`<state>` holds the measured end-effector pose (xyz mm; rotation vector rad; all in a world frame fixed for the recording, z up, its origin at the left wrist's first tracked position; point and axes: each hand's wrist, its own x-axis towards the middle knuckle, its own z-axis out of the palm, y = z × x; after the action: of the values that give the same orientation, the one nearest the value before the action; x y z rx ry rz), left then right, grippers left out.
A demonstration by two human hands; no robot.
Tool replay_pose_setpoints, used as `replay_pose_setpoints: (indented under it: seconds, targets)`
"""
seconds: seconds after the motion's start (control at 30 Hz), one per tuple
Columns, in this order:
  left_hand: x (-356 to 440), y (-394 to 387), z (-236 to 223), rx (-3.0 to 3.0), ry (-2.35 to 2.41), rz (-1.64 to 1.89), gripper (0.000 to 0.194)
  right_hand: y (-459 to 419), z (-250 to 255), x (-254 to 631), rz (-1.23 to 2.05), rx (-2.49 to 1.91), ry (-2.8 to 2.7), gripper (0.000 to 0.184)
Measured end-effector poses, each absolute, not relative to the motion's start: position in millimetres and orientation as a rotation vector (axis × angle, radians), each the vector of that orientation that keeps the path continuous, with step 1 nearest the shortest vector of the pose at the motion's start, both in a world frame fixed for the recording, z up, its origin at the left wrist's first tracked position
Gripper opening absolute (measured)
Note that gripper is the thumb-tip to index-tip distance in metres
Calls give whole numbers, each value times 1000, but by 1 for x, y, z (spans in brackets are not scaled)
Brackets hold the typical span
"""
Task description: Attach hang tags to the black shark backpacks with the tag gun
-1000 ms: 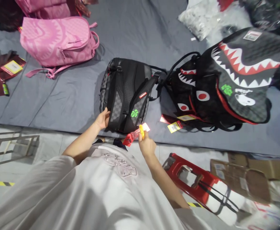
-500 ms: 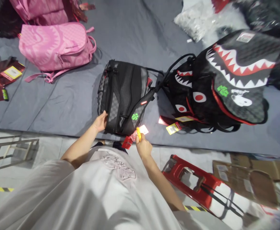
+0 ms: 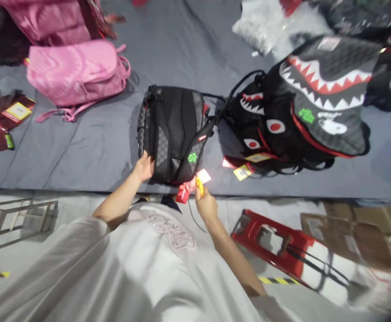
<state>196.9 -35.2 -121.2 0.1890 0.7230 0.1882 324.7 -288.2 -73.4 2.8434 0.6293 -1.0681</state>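
A black and dark-grey checkered backpack (image 3: 178, 129) lies on the grey cloth-covered table, straps upward, with a green clover-like mark on one strap. My left hand (image 3: 144, 167) grips its lower left side, some fingertips hidden against the bag. My right hand (image 3: 206, 205) is closed around a small yellow handheld device (image 3: 199, 186), mostly hidden in the fist. The device is close to a white tag (image 3: 203, 175), which shows a bright pinkish glow. Red tags (image 3: 182, 193) hang beside it at the table's front edge.
Black shark-mouth backpacks (image 3: 329, 85) with yellow-and-red tags (image 3: 244, 171) lie to the right. Pink backpacks (image 3: 77, 71) and loose tags (image 3: 16, 111) are at the left. Clear plastic bags (image 3: 265, 27) lie at the back. Below the table stand a red stool (image 3: 265, 243), cardboard boxes (image 3: 346, 237) and a frame (image 3: 21, 223).
My view has shifted slightly. The yellow device has tilted a little near the tag, and the tag's glow is brighter. My left hand keeps its hold on the backpack.
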Motion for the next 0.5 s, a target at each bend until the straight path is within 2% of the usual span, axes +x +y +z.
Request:
replay_pose_setpoints:
  seconds: [0.13, 0.27, 0.4, 0.5]
  targets:
    - [200, -33, -123, 214, 716, 150, 67, -293, -74, 320, -1094, 2860, 549, 46]
    - [203, -33, -119, 247, 734, 114, 70, -320, -53, 300, -1122, 2871, 495, 45]
    - [205, -32, -118, 251, 730, 108, 68, -343, -34, 264, -1327, 2761, 513, 45]
    - [208, -29, -122, 279, 716, 83, 67, -334, -42, 248, -1433, 2697, 546, 45]
